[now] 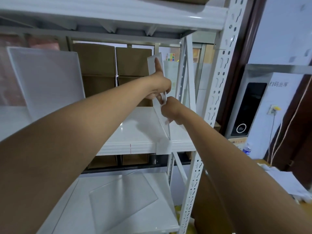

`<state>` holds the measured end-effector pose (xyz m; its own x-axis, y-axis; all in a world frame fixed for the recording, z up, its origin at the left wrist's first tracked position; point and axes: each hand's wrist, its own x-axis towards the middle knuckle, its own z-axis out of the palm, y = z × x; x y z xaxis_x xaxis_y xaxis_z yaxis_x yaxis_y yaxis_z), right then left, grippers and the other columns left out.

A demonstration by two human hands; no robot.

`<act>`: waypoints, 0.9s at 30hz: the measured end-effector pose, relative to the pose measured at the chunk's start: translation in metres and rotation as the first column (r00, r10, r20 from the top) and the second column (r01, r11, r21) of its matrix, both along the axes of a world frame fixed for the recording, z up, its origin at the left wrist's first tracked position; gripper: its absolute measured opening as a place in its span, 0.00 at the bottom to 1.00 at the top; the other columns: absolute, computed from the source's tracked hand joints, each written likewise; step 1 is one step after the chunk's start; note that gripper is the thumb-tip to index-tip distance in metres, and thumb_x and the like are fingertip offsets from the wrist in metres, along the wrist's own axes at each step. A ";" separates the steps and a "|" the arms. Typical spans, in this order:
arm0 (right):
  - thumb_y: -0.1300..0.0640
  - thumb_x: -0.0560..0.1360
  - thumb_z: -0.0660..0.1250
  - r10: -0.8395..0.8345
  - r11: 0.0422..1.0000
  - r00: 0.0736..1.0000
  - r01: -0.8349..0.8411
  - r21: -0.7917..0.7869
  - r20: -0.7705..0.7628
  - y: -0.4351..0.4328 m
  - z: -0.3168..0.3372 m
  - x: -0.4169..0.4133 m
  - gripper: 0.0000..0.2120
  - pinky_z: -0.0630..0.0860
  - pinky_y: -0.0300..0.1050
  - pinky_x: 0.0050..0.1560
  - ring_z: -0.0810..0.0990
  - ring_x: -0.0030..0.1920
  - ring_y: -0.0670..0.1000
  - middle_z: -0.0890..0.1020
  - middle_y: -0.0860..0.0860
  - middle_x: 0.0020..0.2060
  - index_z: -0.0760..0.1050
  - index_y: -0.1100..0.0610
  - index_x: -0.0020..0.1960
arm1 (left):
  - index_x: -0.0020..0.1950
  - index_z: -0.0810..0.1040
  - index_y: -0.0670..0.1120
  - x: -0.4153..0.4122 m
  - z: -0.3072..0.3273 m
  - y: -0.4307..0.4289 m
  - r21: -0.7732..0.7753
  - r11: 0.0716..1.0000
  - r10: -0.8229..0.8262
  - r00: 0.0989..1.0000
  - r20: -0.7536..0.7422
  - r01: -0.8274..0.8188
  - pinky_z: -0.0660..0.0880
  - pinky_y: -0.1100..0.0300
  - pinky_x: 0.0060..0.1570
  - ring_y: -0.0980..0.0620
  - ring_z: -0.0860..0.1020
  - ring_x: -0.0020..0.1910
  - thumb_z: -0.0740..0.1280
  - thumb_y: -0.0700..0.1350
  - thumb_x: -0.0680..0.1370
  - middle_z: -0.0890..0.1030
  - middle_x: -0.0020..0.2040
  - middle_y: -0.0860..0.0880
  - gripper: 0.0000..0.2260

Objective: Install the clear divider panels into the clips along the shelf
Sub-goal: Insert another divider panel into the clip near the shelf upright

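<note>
On the middle white metal shelf [140, 132], near the right upright: clear rectangular plastic divider panel [160, 105] standing on edge, lower front corner seated in white plastic clip [163, 146] at shelf lip. Left hand [160, 86] closed on panel's front edge, forefinger extended up its face; right hand [170, 109] pinching same edge lower. Advised: keep upright, press straight down, check rear clip, not visible.

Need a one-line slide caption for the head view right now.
Both hands, left hand and right hand, steady a clear divider panel upright above the front clip on the white shelf.
</note>
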<state>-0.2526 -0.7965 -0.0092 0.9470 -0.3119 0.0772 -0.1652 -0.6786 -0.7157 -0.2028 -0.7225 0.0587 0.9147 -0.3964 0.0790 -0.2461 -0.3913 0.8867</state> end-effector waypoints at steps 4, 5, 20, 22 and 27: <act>0.66 0.75 0.56 0.003 1.000 0.999 -0.005 -0.024 -0.052 0.004 0.007 0.000 0.17 0.82 0.62 0.52 0.84 0.42 0.64 0.76 0.57 0.58 0.69 0.61 0.64 | 0.81 0.51 0.38 0.006 0.005 0.004 0.054 0.998 -0.023 1.000 0.017 0.022 0.81 0.34 0.38 0.24 0.77 0.59 0.65 0.25 0.75 0.64 0.76 0.32 0.38; 0.67 0.76 0.57 0.004 0.999 0.997 -0.006 -0.034 -0.076 0.005 0.009 -0.001 0.18 0.83 0.60 0.51 0.84 0.42 0.64 0.75 0.56 0.58 0.69 0.61 0.65 | 0.81 0.52 0.38 0.008 0.005 0.004 0.080 0.996 -0.030 0.999 0.023 0.028 0.81 0.35 0.39 0.25 0.78 0.59 0.65 0.26 0.75 0.65 0.76 0.32 0.38; 0.71 0.76 0.58 -0.009 1.000 0.993 0.010 0.015 -0.117 0.000 0.023 0.008 0.12 0.81 0.55 0.46 0.86 0.41 0.63 0.74 0.55 0.47 0.67 0.59 0.57 | 0.82 0.50 0.39 0.015 0.023 -0.002 0.208 0.975 -0.108 0.988 0.108 0.084 0.83 0.52 0.30 0.37 0.85 0.37 0.63 0.31 0.80 0.61 0.79 0.33 0.34; 0.70 0.76 0.58 -0.010 1.000 0.992 0.011 0.003 -0.129 0.000 0.024 0.010 0.12 0.80 0.55 0.49 0.87 0.40 0.63 0.75 0.55 0.44 0.67 0.59 0.56 | 0.83 0.48 0.40 0.017 0.025 -0.002 0.204 0.975 -0.111 0.987 0.120 0.085 0.83 0.51 0.31 0.39 0.85 0.31 0.63 0.31 0.80 0.62 0.78 0.33 0.35; 0.71 0.75 0.59 0.007 1.000 0.992 -0.006 0.008 -0.129 0.001 0.025 0.013 0.14 0.81 0.61 0.55 0.86 0.39 0.62 0.75 0.55 0.45 0.66 0.58 0.57 | 0.83 0.48 0.43 0.023 0.026 0.000 0.202 0.975 -0.115 0.986 0.122 0.089 0.83 0.51 0.33 0.40 0.85 0.31 0.64 0.30 0.79 0.61 0.79 0.34 0.38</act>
<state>-0.2394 -0.7951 0.0156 0.9508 -0.3062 -0.0477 -0.2521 -0.6747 -0.6937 -0.1802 -0.7228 0.0851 0.8554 -0.5066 0.1078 -0.4031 -0.5205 0.7527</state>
